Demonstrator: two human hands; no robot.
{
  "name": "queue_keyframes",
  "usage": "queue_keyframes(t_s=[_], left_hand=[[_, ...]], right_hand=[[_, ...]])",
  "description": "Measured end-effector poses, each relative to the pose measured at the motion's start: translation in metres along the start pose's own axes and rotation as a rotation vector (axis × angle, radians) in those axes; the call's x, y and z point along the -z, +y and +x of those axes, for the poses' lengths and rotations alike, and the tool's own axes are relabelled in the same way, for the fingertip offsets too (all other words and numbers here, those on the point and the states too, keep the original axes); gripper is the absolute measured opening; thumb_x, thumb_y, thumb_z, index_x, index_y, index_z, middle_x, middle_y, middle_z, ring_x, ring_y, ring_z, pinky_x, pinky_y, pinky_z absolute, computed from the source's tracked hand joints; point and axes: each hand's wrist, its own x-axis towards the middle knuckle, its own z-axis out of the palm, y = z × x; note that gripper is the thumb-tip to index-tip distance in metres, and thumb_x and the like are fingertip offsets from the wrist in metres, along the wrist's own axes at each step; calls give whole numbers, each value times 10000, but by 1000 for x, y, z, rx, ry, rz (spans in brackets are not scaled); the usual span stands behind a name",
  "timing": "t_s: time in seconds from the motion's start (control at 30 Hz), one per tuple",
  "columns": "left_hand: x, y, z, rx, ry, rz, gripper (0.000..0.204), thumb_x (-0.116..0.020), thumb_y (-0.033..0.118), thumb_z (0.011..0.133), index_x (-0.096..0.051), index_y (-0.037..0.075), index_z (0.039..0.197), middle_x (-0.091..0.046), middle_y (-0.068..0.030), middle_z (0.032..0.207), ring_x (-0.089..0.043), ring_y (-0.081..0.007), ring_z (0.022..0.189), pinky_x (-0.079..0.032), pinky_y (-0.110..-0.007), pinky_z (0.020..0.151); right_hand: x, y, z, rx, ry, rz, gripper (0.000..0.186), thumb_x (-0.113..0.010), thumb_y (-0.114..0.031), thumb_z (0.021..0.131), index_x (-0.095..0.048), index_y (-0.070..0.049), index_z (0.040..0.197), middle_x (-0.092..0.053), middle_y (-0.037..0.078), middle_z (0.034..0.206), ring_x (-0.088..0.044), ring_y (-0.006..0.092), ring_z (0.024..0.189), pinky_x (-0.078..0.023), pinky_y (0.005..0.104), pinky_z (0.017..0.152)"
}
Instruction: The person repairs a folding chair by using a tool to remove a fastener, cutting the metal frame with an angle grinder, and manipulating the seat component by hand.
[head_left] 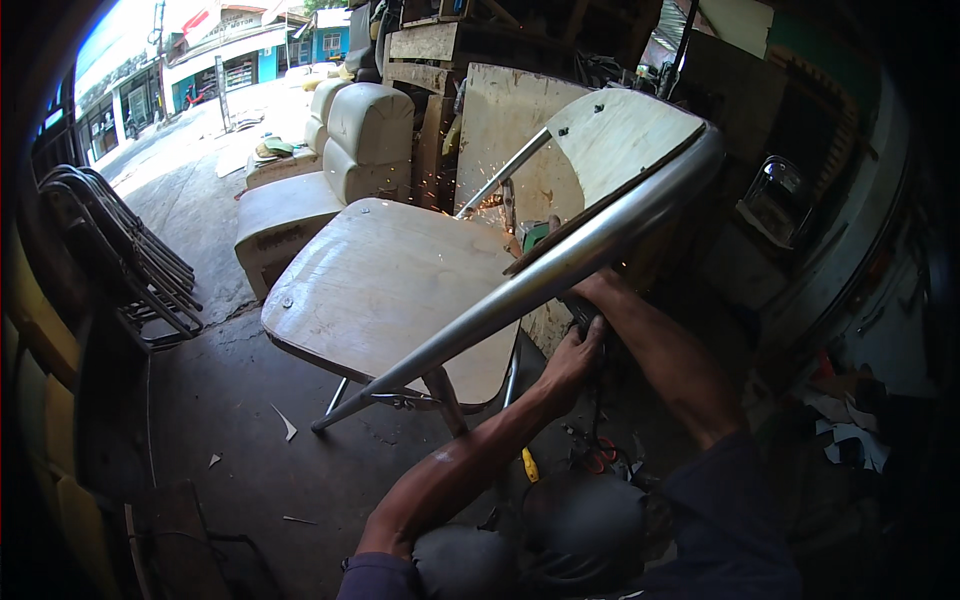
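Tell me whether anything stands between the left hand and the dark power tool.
Nothing visible does: the left hand is directly on the dark rear end of the power tool. Farther forward, the chair's metal tube crosses this view, hiding part of the tool and of the right hand.

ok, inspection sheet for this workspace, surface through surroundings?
Surface: dark floor with pale scraps.
Job's things: chair, plywood seat and back on metal tubing; power tool, partly hidden; sparks near the seat's far edge.
Clutter: yellow-handled tool by the knees.
Hands: left hand grips the power tool; right hand mostly hidden behind the tubing, grip unclear.
Cables: dark cable below the power tool; far end unclear.
Surroundings: stacked chairs at left, cream padded seats beyond the chair.
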Motion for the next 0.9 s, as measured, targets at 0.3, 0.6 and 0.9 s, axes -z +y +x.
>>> queue_keyframes(t_s=[0.3,0.6,0.9], left_hand=[[1,-2,1,39,-21,1,554,-432,599,1029,-528,71,891,-498,-11,688,-473,-128,574,-400,-301,536],[0,3,-2,34,-14,17,513,-433,573,1039,-504,70,970,-494,-11,718,-463,-118,590,-389,-297,534],[5,-11,7,-7,-51,-23,494,-459,562,1035,-497,72,985,-482,-3,730,-452,-115,590,-397,-293,531]], right_hand=[[-2,4,-1,1,-16,-29,940,-460,-569,946,-152,71,1562,-358,329,1522,-375,438,1419,-243,534,1200],[-29,19,25,32,7,-105,844,-469,-531,944,-184,-40,1568,-310,314,1548,-371,434,1423,-246,542,1195],[-23,13,17,21,75,-1,622,-585,-369,854,-477,-27,1363,-517,250,1390,-510,374,1320,-394,478,1103]])
